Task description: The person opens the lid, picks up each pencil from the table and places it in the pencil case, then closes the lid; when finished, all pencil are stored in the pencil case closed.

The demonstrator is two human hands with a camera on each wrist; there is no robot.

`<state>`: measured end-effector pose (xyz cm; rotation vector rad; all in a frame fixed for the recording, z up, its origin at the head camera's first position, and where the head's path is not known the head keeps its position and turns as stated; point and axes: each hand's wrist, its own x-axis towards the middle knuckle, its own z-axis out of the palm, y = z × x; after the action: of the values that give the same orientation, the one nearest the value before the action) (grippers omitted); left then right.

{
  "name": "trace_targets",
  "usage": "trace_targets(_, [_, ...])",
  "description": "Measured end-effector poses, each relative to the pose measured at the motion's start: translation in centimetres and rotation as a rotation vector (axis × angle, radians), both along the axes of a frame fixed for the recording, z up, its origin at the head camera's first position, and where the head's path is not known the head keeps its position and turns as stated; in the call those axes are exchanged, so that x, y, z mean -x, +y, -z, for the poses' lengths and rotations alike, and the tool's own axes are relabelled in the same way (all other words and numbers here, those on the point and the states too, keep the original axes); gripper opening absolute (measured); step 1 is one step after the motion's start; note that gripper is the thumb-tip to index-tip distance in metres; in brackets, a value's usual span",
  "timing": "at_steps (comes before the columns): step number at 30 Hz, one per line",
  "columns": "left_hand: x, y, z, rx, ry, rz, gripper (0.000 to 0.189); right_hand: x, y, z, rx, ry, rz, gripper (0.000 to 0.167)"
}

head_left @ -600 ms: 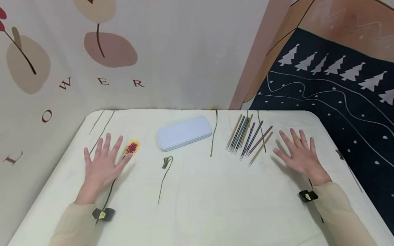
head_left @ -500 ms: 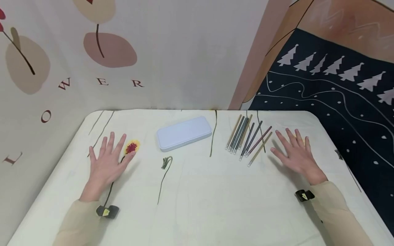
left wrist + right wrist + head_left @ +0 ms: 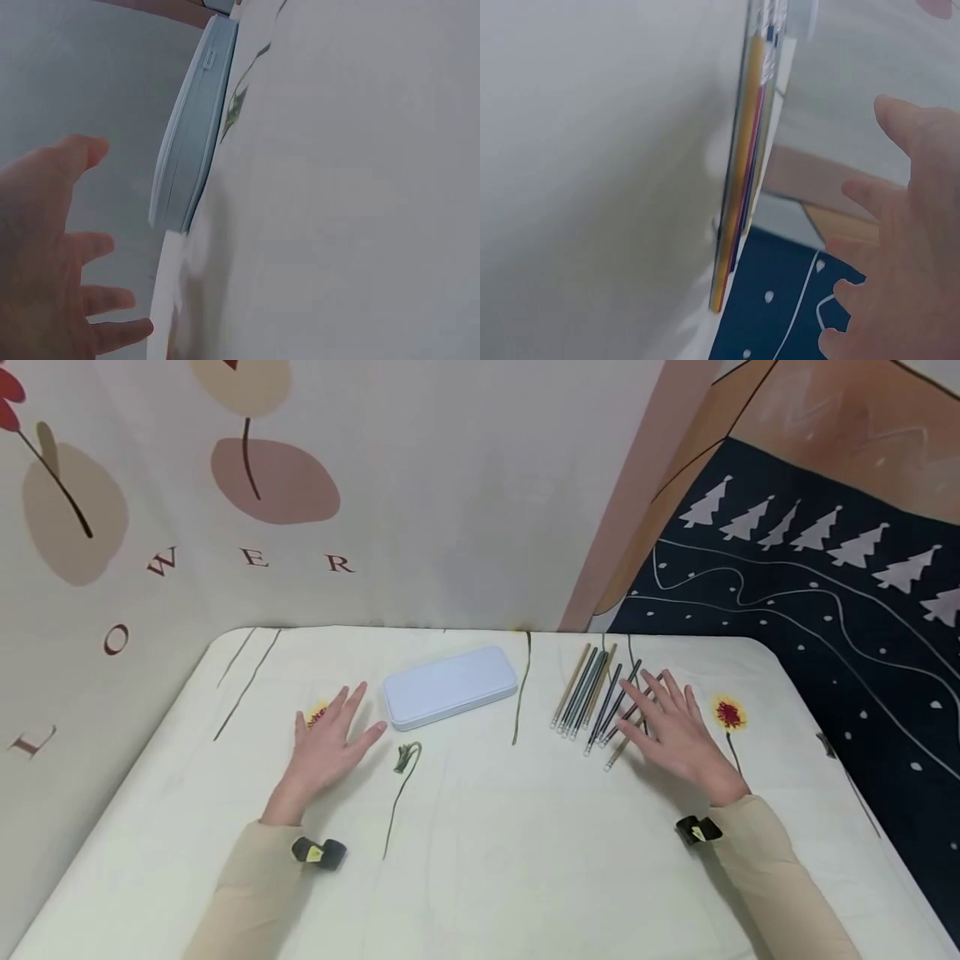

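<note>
- Head view: the left hand (image 3: 324,760), fingers spread, is near the case (image 3: 450,687) on the desk (image 3: 495,868); the right hand (image 3: 681,739), also spread, is over part of the pencils (image 3: 588,689), right of the case.
- Left wrist view: only here the case's catch (image 3: 209,60) shows; the left hand is apart from it, holding nothing.
- Right wrist view: this reveals a gap between the right hand, also without a hold, and the pencils.

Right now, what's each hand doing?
Left hand: open, holding nothing, near the blue case.
Right hand: open, holding nothing, above the pencils.
</note>
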<state>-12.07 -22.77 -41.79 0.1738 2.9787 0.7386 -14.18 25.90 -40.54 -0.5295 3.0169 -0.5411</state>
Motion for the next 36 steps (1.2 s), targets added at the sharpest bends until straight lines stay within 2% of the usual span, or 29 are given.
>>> trace_targets(7, [1.8, 1.6, 1.3, -0.157, -0.024, 0.043, 0.082, 0.8, -2.5, 0.6, 0.028, 0.06, -0.077, 0.064])
trace_targets(12, [2.6, 3.0, 2.3, -0.189, -0.022, 0.07, 0.089, 1.3, -4.4, 0.9, 0.049, 0.083, -0.129, 0.061])
trace_targets(17, [3.2, 4.1, 2.7, -0.232, -0.01, 0.042, 0.091, 1.4, -6.3, 1.1, 0.047, 0.062, -0.153, 0.059])
trace_targets(22, [3.8, 4.9, 2.8, -0.302, 0.029, 0.042, 0.084, 1.4, -8.1, 1.3, 0.054, 0.044, -0.184, 0.058])
trace_targets(29, [4.5, 5.5, 2.5, -0.288, 0.06, 0.094, 0.075, 2.0, -10.2, 1.1, 0.083, 0.048, -0.237, 0.057])
trace_targets(36, [4.5, 6.0, 2.3, -0.257, 0.048, 0.099, 0.076, 3.1, -12.6, 1.1, 0.145, 0.049, -0.302, 0.05])
